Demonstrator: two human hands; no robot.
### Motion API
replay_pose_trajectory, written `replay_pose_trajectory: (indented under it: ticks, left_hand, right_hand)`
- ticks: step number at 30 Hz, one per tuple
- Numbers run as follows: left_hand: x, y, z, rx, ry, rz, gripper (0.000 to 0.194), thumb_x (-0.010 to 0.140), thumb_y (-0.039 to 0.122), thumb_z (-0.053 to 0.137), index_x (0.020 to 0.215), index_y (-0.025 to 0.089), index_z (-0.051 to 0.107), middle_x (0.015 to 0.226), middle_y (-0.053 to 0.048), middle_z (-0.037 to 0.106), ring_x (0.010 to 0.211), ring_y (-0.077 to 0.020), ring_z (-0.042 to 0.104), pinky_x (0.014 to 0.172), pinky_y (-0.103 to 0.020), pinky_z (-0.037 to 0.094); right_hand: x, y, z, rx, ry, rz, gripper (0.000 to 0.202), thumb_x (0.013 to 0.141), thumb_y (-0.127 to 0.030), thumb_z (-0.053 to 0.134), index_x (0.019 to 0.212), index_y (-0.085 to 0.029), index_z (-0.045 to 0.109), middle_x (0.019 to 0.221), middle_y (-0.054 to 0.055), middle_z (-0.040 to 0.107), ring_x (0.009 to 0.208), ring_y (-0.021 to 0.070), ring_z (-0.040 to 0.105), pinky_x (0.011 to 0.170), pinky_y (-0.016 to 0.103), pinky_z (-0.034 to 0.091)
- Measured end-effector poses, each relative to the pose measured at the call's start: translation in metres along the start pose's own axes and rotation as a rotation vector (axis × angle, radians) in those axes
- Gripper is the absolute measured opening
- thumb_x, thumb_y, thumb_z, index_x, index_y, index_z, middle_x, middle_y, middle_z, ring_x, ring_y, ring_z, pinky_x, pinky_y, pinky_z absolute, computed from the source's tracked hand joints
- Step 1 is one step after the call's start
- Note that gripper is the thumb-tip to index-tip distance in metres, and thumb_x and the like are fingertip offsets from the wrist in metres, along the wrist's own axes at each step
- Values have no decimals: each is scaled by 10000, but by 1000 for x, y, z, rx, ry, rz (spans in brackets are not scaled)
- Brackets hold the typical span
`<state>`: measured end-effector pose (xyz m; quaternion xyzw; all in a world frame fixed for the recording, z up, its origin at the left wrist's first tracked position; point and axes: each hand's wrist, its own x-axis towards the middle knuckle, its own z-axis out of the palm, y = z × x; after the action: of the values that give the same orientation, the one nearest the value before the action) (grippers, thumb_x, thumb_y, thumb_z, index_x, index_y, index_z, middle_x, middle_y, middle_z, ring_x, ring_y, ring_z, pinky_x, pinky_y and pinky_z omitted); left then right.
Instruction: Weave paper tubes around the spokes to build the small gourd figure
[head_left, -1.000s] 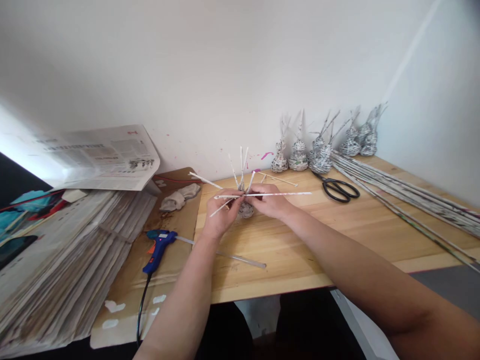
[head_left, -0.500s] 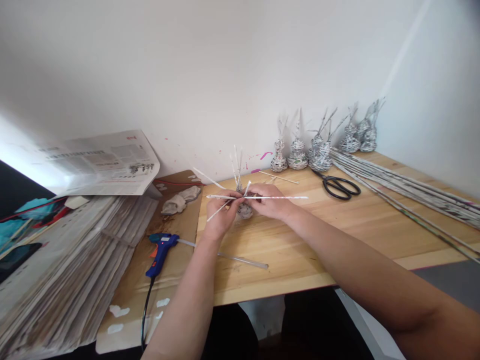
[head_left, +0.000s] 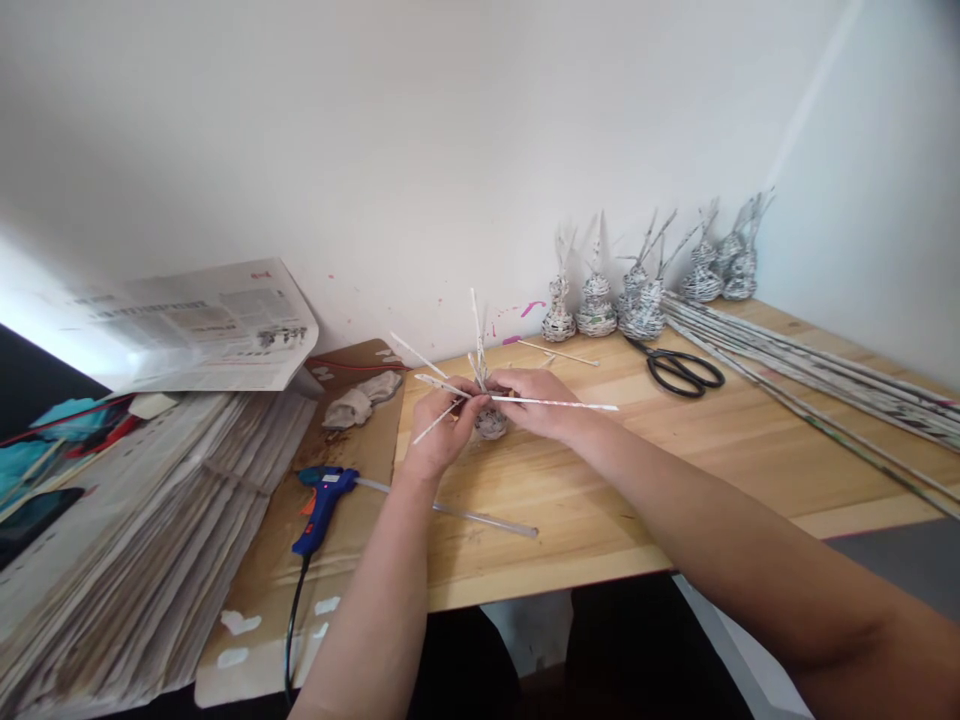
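L fingers (head_left: 471, 406) & R fingers (head_left: 505, 381) gripping rnd grey-wht woven paper pc (head_left: 491, 425) w/ splayed strips (head_left: 475, 318).

Spreads out as a pale, grained wooden desk (head_left: 600, 490). Carries woven paper figures (head_left: 597, 308) along the back right, long paper rods (head_left: 810, 381) beside them, and black scissors (head_left: 651, 358) just in front. Bears a thin stick (head_left: 559, 352) toward the back and a translucent rod (head_left: 491, 521) at front left.
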<state>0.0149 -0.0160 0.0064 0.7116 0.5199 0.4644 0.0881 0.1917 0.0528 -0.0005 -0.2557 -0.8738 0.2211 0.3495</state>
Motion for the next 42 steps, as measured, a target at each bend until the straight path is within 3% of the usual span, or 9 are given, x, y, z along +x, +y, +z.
replay_pose_trajectory:
  ticks: [7, 12, 15, 21, 27, 32, 34, 38, 42]
  left_hand:
    - [-1, -11, 6, -167, 36, -106, 176, 812, 335, 693, 921, 198, 705, 782, -18, 690, 641, -130, 617, 625, -244, 527]
    - [-1, -11, 7, -187, 17, -150, 129, 810, 305, 685, 860, 187, 700, 802, -17, 677, 583, -98, 571, 516, -198, 498]
    - [-2, -9, 6, -207, 2, -183, 140, 830, 314, 658, 880, 186, 678, 796, -14, 663, 564, -94, 558, 467, -184, 487]
    - [1, -13, 5, -331, 40, -211, 168, 810, 317, 671, 861, 173, 602, 701, 16, 602, 529, -92, 562, 489, -203, 527]
    - [6, -22, 6, -447, 92, -273, 221, 772, 311, 708, 874, 169, 573, 632, 39, 585, 490, -86, 551, 467, -190, 498]
    - [5, -25, 7, -511, 74, -299, 257, 750, 335, 742, 881, 156, 612, 696, 19, 624, 527, -86, 580, 517, -206, 525]
    - [4, -25, 7, -505, 75, -316, 272, 731, 342, 762, 867, 151, 625, 736, 6, 643, 553, -89, 595, 534, -211, 530]
    - [3, -24, 8, -455, 85, -299, 265, 724, 344, 771, 853, 150, 645, 753, -2, 653, 559, -87, 597, 528, -202, 516]
    - [5, -21, 8, -422, 91, -293, 249, 720, 345, 767, 818, 153, 641, 713, 10, 642, 522, -83, 583, 503, -199, 503]
  right_hand:
    - [0, 1, 2, 47, 37, -25, 132, 885, -284, 595, 897, -188, 686, 811, 30, 699, 711, 143, 597, 638, 238, 378]
    - [-1, 1, 3, 120, 37, 60, 206, 847, -231, 628, 1050, -226, 664, 886, 15, 724, 756, 145, 636, 676, 239, 419]
    - [-1, 4, 4, 104, 109, 69, 261, 810, -235, 675, 1062, -195, 624, 894, 32, 721, 767, 155, 641, 685, 250, 433]
    - [2, 7, 0, -60, 219, -8, 150, 837, -275, 671, 933, -171, 624, 877, 52, 679, 677, 154, 588, 654, 272, 430]
    - [2, 5, -3, -81, 420, -110, 67, 856, -240, 639, 856, -174, 645, 988, 91, 650, 840, 188, 607, 788, 307, 473]
    - [2, 4, -2, -93, 298, -85, 169, 860, -320, 639, 874, -161, 697, 938, 101, 682, 937, 226, 606, 862, 347, 448]
    - [3, 4, -1, -68, 213, -33, 158, 854, -302, 639, 878, -163, 710, 905, 88, 697, 876, 209, 608, 800, 325, 440]
    - [5, 6, 0, 57, 55, 210, 198, 844, -281, 624, 692, -160, 665, 619, -2, 603, 588, 121, 497, 587, 258, 337]
    - [8, 9, -1, 275, -31, 386, 307, 829, -416, 622, 671, -153, 626, 578, -30, 538, 551, 101, 434, 533, 241, 302]
